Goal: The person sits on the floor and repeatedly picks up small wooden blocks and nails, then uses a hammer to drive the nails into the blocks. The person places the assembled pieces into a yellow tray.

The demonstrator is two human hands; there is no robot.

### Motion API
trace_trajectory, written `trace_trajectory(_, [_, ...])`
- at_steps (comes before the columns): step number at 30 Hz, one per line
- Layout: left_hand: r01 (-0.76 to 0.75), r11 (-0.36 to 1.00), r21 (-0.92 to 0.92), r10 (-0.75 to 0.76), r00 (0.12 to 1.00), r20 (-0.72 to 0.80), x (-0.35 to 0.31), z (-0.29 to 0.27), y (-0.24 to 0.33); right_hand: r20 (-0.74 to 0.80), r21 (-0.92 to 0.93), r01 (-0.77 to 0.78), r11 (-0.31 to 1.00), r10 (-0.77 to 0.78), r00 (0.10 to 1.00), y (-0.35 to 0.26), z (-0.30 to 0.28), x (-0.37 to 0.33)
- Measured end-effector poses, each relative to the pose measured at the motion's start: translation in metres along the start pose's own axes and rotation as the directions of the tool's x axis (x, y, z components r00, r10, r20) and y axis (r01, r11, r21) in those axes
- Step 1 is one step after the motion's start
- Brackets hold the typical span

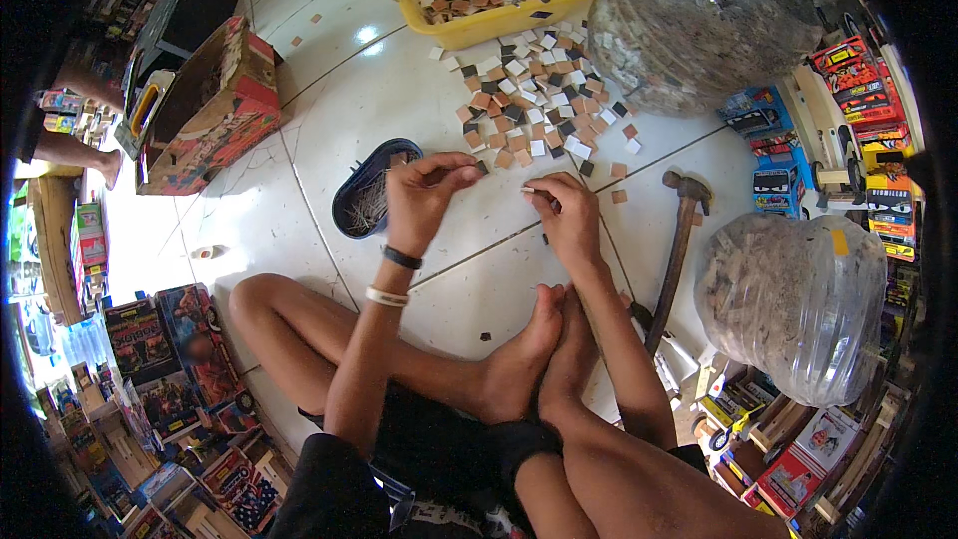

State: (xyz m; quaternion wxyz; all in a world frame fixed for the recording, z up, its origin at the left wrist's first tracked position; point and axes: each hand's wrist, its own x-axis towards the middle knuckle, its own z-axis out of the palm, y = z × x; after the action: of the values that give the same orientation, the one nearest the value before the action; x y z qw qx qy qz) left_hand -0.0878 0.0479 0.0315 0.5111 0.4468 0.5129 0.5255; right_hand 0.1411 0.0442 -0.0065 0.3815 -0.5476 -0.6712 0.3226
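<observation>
Over the tiled floor, my left hand (424,195) pinches a small dark square tile (481,168) between thumb and fingertips. Facing it a short way to the right, my right hand (569,220) has thumb and forefinger closed on a small pale piece (527,190), seen nearly edge-on. The two pieces are apart. Partly behind my left hand stands a dark blue oval container (339,202) with many thin nails (367,202) in it. Just beyond both hands lies a loose spread of small square tiles (539,90) in white, black and tan.
A yellow basin (469,35) of similar tiles stands at the far side. A hammer (679,250) lies to my right, near two clear plastic bags (798,309). Stacked toy trucks (868,140) line the right. A worn cardboard box (220,110) sits at the left; another person's foot (108,165) shows beyond.
</observation>
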Motion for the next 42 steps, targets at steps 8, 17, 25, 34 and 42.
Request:
trace_trajectory(8, [0.168,0.938,-0.304,-0.186,0.982,-0.031,0.003,0.05,-0.041,-0.016,-0.092,0.044,0.995,-0.045,0.999,0.0,0.0,-0.001])
trace_trajectory(17, [0.127,0.964,-0.234,-0.15,0.985,-0.081,-0.002,0.067,-0.048,-0.006,-0.108,0.028,0.994,-0.029,1.0,0.0,-0.001,-0.001])
trace_trajectory(25, [0.071,0.977,-0.199,-0.086,0.994,-0.067,-0.005,0.069,-0.044,-0.032,-0.081,0.051,0.995,-0.054,0.998,-0.001,0.0,-0.001])
trace_trajectory(34, [0.019,0.972,-0.236,-0.042,0.995,-0.093,-0.006,0.072,-0.047,-0.011,-0.096,0.027,0.995,-0.028,1.0,-0.001,0.001,0.0])
trace_trajectory(42, [-0.188,0.948,0.256,0.235,0.957,-0.168,-0.025,0.084,-0.046,-0.003,-0.073,0.056,0.996,-0.056,0.998,-0.005,-0.002,-0.001])
